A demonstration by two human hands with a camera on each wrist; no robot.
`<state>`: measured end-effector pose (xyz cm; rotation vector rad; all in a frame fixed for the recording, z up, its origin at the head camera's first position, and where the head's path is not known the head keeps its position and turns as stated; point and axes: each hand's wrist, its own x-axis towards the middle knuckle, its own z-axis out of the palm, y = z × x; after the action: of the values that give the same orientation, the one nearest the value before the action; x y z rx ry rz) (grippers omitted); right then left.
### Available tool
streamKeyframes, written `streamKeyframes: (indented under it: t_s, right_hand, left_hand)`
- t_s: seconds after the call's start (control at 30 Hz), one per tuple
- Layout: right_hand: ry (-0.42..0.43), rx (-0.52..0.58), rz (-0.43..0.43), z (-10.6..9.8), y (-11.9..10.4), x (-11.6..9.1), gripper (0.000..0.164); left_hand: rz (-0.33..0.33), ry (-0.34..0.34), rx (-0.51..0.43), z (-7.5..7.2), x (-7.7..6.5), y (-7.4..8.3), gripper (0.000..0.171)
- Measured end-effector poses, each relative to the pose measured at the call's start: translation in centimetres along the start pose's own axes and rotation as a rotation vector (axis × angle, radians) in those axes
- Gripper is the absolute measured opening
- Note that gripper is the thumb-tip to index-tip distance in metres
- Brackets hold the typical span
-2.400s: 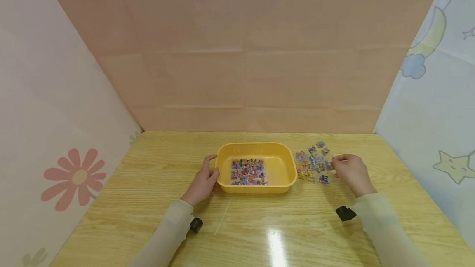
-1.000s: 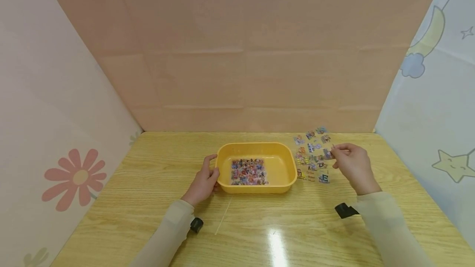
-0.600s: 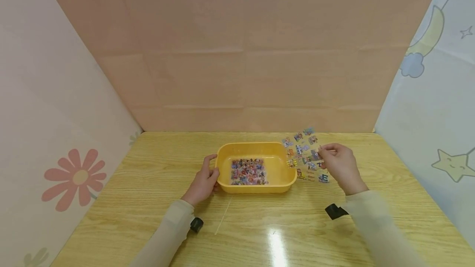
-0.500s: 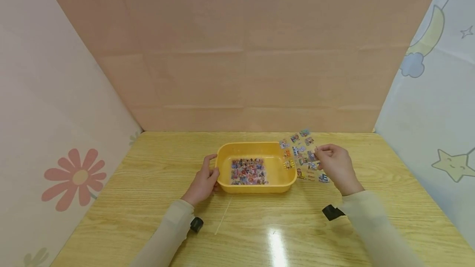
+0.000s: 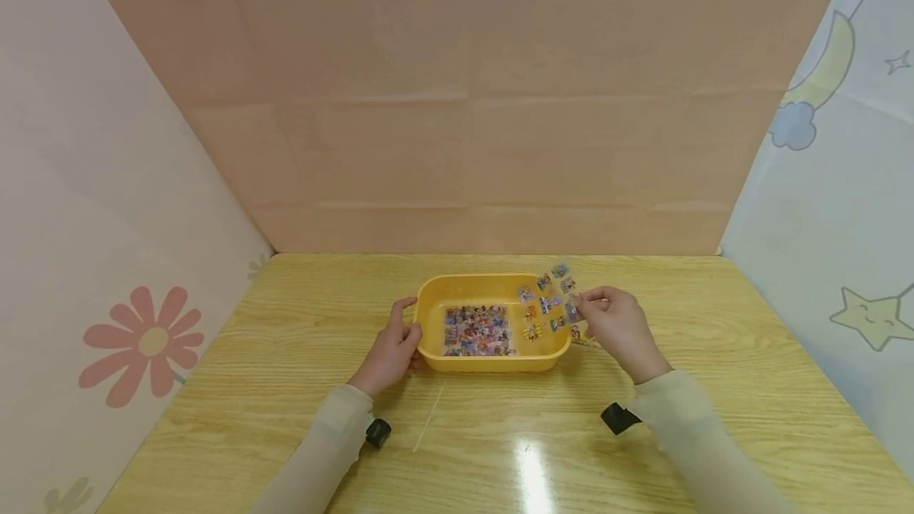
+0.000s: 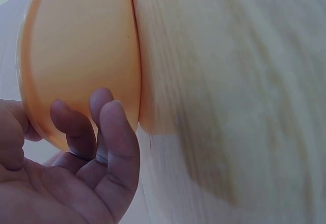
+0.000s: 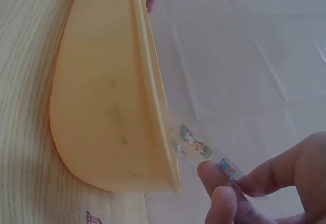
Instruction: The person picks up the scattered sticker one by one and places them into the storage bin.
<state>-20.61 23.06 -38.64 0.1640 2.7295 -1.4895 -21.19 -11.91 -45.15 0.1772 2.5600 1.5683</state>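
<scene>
My left hand [image 5: 389, 351] holds the left end of a yellow plastic tub [image 5: 493, 366], its thumb at the rim and its other fingers curled against the outer wall in the left wrist view. Between thumb and forefinger, my right hand [image 5: 621, 331] pinches the right edge of a clear sticker sheet [image 5: 546, 305] with small colourful cartoon pictures. This sheet slants over the right end of the tub, across its rim. Inside the tub, on the left, lies a densely printed sticker sheet [image 5: 478, 331].
On the wooden table [image 5: 300, 324], part of another clear printed sheet [image 5: 584, 339] shows beside the tub, mostly hidden by my right hand. A thin pale strip [image 5: 428, 417] lies in front of the tub. Covered walls enclose the table at the back and sides.
My right hand has lifted the sticker sheet off the table and carried it left over the tub, uncovering another sheet beneath. My left hand and the tub have stayed still.
</scene>
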Motion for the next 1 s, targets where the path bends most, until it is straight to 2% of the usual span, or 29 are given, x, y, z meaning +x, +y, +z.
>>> streamKeyframes:
  t_s: [1.0]
  right_hand:
    - [-0.196,0.025,-0.020,3.9,-2.2,-0.1,0.038]
  left_hand:
    - [0.013,0.011,-0.005,0.0,-0.1,0.2,0.048]
